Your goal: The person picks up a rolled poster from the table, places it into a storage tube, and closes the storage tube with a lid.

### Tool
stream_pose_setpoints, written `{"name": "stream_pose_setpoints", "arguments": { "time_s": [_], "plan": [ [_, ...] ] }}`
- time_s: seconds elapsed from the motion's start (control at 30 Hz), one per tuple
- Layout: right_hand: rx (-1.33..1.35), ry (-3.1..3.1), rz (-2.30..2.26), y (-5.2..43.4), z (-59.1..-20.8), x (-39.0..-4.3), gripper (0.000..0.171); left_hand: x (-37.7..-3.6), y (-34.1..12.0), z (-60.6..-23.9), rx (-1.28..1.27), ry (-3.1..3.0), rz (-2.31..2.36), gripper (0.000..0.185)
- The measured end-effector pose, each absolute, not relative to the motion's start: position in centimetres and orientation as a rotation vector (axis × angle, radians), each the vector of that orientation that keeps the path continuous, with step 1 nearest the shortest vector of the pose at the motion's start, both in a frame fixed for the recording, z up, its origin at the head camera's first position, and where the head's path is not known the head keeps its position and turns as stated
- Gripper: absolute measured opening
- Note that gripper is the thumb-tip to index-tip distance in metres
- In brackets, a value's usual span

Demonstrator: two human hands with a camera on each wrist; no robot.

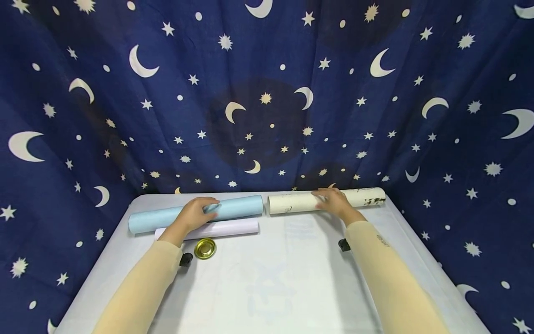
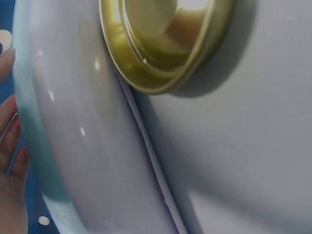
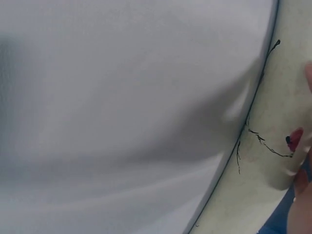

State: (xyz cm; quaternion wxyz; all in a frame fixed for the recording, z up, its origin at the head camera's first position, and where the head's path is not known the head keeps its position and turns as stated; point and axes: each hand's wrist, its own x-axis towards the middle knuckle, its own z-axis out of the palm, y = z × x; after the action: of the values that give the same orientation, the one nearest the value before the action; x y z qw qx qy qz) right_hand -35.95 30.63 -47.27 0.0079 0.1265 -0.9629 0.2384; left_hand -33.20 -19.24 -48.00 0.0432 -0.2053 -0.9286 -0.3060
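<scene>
My left hand (image 1: 193,214) lies over a light blue roll (image 1: 239,207), its thumb apart from its loosely extended fingers. In the left wrist view those fingers (image 2: 9,141) show at the roll's far edge. A pale lilac roll (image 1: 233,228) lies in front of the blue one, partly under my left wrist. Just nearer is a shallow gold round dish (image 1: 205,248). My right hand (image 1: 335,203) rests across a cream roll (image 1: 292,203) with dark branch-like markings, fingers reaching over its top. At the right wrist view's edge, that hand is mostly cut off beside the cream roll (image 3: 263,146).
A white table (image 1: 267,278) carries everything, with faint bluish marks on its surface. Navy cloth (image 1: 267,93) printed with moons and stars hangs behind it and at both sides. The blue and cream rolls lie almost end to end along the back edge.
</scene>
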Motion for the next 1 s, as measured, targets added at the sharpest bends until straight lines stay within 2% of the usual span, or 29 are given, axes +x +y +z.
{"name": "stream_pose_setpoints", "arguments": {
  "time_s": [0.4,0.63,1.0],
  "plan": [
    [0.412,-3.081,0.563,30.8,-47.9,-35.8,0.074,-29.0,-19.3,-47.8,-0.686,-2.818,-0.995,0.039],
    [0.5,-3.065,0.433,31.2,-47.6,-35.9,0.074,-28.3,-20.1,-48.4,-0.674,-2.813,-1.001,0.032],
    [0.699,-2.994,0.229,30.9,-47.0,-35.3,0.074,-28.3,-20.8,-49.1,-0.735,-2.766,-0.94,0.035]
  ]
}}
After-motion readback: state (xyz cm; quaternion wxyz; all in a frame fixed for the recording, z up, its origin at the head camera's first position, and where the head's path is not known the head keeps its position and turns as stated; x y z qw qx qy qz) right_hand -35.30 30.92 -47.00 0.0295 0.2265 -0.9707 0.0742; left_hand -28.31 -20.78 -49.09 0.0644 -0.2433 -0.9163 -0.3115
